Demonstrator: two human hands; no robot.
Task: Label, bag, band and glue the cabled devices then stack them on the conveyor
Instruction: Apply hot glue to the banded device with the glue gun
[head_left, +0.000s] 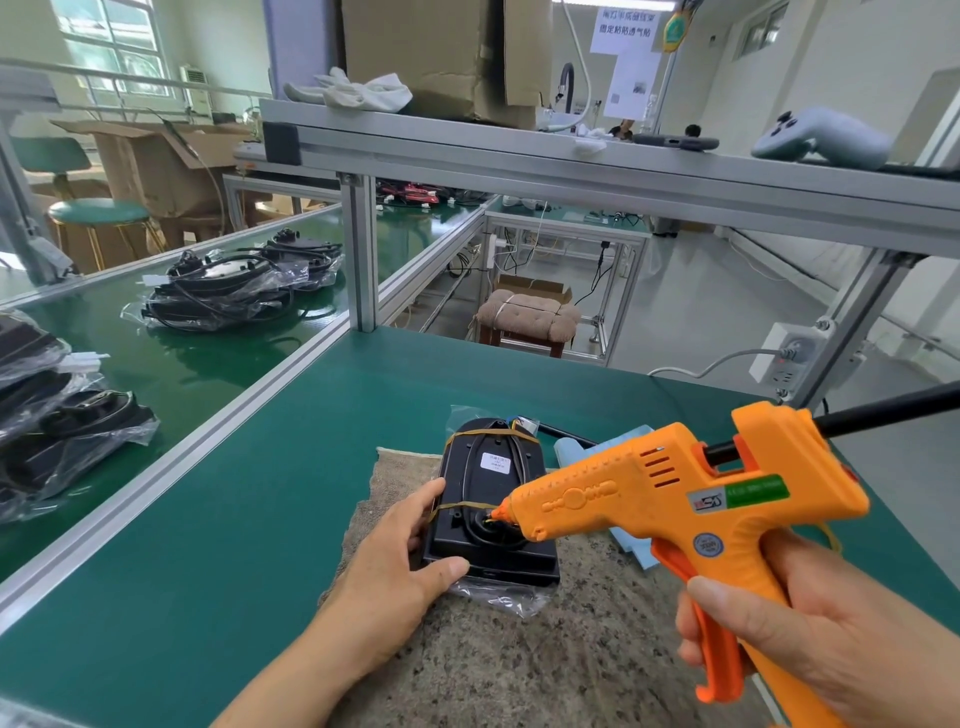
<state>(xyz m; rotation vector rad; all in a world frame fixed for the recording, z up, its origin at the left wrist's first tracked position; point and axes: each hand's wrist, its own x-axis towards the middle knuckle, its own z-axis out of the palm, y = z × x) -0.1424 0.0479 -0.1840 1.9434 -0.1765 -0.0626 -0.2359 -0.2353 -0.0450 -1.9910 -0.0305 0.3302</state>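
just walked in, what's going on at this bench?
A person is gluing a black cabled device that lies on a mat on the green bench. The left hand steadies the device by its near left edge; the right hand holds an orange glue gun with its nozzle at the cable entry. The device already carries a white label, rubber bands and a clear bag. Finished bagged devices are stacked on the conveyor to the left.

So the flat black plastic device (491, 512) is lying label-side up on a speckled grey-brown mat (545, 649), still inside its clear plastic bag (506, 597), with its black cable looped on top and two thin yellowish rubber bands (467, 505) across it. An orange plastic glue gun (685, 499) has its nozzle right at the cable end near the lower band. Over on the green conveyor belt (171, 364) to the left there are stacks of bagged black devices (234, 286) already sitting there.
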